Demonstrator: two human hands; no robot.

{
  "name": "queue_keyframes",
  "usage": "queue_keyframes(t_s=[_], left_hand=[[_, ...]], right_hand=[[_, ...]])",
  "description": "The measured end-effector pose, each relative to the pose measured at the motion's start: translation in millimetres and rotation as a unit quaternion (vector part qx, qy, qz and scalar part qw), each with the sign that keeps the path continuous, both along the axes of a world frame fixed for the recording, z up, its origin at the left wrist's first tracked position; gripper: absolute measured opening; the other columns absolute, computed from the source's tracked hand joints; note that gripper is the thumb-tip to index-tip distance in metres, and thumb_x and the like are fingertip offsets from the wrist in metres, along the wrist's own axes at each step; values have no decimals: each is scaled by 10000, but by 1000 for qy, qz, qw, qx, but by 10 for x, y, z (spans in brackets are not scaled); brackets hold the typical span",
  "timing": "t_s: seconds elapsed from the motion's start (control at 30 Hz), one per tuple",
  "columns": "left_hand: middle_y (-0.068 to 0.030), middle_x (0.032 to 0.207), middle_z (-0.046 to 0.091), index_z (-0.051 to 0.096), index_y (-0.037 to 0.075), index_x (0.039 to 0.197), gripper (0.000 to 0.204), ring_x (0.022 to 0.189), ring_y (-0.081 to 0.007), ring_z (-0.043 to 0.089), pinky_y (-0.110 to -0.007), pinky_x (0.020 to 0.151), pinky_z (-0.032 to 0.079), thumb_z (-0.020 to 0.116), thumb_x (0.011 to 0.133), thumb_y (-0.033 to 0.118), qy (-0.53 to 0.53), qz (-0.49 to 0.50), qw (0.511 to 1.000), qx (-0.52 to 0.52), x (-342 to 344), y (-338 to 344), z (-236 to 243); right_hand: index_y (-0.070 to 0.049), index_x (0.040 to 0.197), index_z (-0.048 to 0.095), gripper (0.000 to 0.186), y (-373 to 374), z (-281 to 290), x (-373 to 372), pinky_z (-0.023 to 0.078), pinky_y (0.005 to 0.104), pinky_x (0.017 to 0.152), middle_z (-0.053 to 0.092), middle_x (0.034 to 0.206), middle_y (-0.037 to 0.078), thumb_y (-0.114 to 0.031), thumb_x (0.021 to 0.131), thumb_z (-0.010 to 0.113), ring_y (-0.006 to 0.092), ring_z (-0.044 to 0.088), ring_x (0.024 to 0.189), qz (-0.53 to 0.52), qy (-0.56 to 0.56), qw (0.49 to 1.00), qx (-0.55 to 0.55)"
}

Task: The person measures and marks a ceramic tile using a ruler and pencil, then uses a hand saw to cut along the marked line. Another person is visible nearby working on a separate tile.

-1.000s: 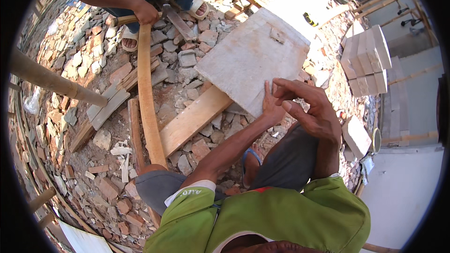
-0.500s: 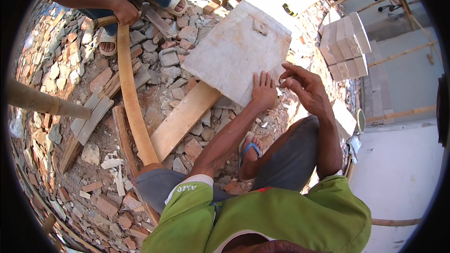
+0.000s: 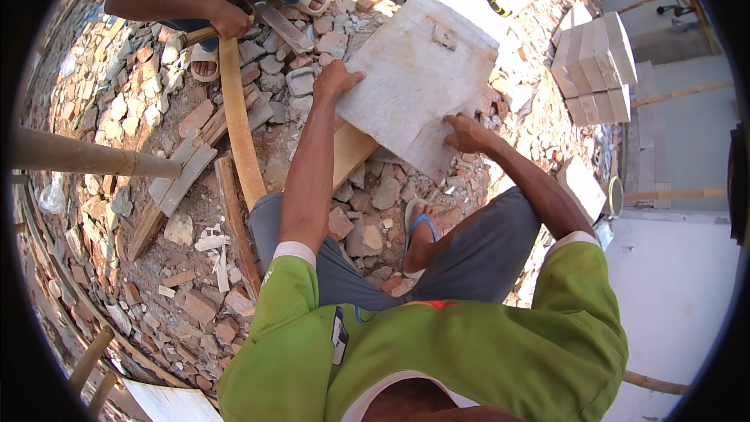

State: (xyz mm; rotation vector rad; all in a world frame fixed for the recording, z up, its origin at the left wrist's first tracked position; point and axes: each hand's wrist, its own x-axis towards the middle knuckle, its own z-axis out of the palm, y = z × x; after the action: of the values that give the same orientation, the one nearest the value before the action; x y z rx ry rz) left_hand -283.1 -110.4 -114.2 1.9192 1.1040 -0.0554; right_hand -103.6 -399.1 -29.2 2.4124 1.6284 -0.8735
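Observation:
My left hand (image 3: 334, 80) grips the left corner of a square, pale grey board (image 3: 414, 70), which rests over a light wooden plank (image 3: 349, 156) on rubble. My right hand (image 3: 466, 133) has curled fingers on the board's lower right edge. A small raised piece (image 3: 444, 37) sits on the board's upper part. At the upper left, a co-worker's hand (image 3: 230, 19) holds a wooden tool handle over the top of a long wooden strip (image 3: 242, 148), which runs down toward my left knee.
A bamboo pole (image 3: 94, 155) juts in from the left over short board pieces (image 3: 183, 180). Pale blocks (image 3: 590, 66) stand stacked at the right near a grey wall (image 3: 680, 133). A yellow and black tool (image 3: 498, 8) lies beyond the board. Broken bricks (image 3: 195, 305) cover the ground.
My left hand has moved up and left from lying open on the board's front to gripping its left corner. My right hand has come down onto the right edge.

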Motion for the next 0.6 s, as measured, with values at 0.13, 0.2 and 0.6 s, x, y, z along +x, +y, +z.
queue_keyframes(t_s=[0.13,0.2,0.6], left_hand=[[-265,1277,594,600,-66,1243,915,1184,-355,594,-424,967,482,796,654,606,81,-72,994,21,176,373,-28],[-266,1270,599,602,-71,1237,932,1181,-358,596,-426,968,478,762,666,649,67,-70,995,18,159,421,-232],[-252,1096,678,681,-33,1082,696,1047,-389,653,-475,880,497,662,784,595,-27,75,994,69,-47,-45,-379]], right_hand=[[69,1308,512,594,-53,138,109,454,432,991,581,1230,302,-248,815,609,396,576,1152,-76,49,996,25],[81,1294,525,592,-172,307,210,482,428,951,595,1220,294,-278,829,596,379,608,1112,-86,27,995,30],[47,1251,556,508,-1436,583,682,546,371,577,677,908,186,-272,862,625,234,695,774,-358,71,930,47]])
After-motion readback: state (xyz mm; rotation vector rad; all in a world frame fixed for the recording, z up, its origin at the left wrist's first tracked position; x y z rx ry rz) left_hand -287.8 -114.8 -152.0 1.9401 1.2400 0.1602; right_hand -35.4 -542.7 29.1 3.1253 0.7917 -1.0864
